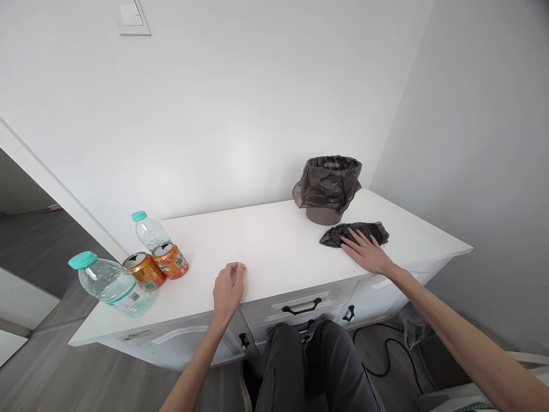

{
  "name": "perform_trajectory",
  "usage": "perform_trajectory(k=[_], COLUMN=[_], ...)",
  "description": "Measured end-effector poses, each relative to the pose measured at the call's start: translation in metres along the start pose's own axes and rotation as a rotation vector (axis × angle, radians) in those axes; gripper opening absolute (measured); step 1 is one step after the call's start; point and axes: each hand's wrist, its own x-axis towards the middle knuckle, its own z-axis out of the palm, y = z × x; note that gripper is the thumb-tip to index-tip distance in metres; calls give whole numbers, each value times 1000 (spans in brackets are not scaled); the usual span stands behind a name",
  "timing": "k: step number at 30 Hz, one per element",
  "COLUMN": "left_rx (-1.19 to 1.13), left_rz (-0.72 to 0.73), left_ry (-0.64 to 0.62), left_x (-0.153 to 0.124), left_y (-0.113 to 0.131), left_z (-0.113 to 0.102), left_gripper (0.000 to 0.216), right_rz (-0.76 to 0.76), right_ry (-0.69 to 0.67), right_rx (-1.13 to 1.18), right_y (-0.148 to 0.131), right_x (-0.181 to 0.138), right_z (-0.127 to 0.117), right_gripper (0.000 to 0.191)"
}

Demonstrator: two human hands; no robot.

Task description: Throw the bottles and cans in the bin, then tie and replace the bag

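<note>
My right hand [364, 252] lies flat on a folded black plastic bag [375, 232], its fingers spread over the front of it. Just behind the bag stands a brown bin [323, 216], lined with a black bin liner [328, 186] folded down over its rim. My left hand [229, 289] rests on the white cabinet top [266, 240] near the front edge. Its fingers are curled in, and what they hold, if anything, is hidden. Left of it are two orange drink cans [170, 261] [144, 272].
Two clear plastic bottles with teal caps stand at the left, one behind the cans [150, 232] and one in front [115, 286]. The cabinet drawer has a black handle [301, 307]. A wall [257, 114] rises behind. A black cable [388, 355] runs along the floor.
</note>
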Motion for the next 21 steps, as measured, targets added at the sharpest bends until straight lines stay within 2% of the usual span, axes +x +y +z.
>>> perform_trajectory(k=[9, 13, 15, 17, 19, 21], left_rx=[57, 47, 38, 31, 25, 11], left_rz=[46, 147, 175, 171, 151, 128], left_ry=[-42, -62, -57, -43, -21, -4], left_x=[3, 15, 20, 22, 20, 17], left_y=[-4, -15, -18, -19, -17, -16], left_z=[-4, -8, -12, -14, -14, -14], left_gripper=[38, 36, 34, 33, 33, 32], right_rz=[3, 0, -21, -50, -67, -73], right_ry=[-20, 9, 114, 282, 441, 530], right_rx=[32, 41, 56, 81, 112, 126], right_y=[-5, -14, -23, -34, -48, -62], right_x=[0, -6, -7, -5, 3, 16], right_z=[-6, -16, -29, -51, -80, -114], right_gripper=[74, 72, 68, 65, 65, 66])
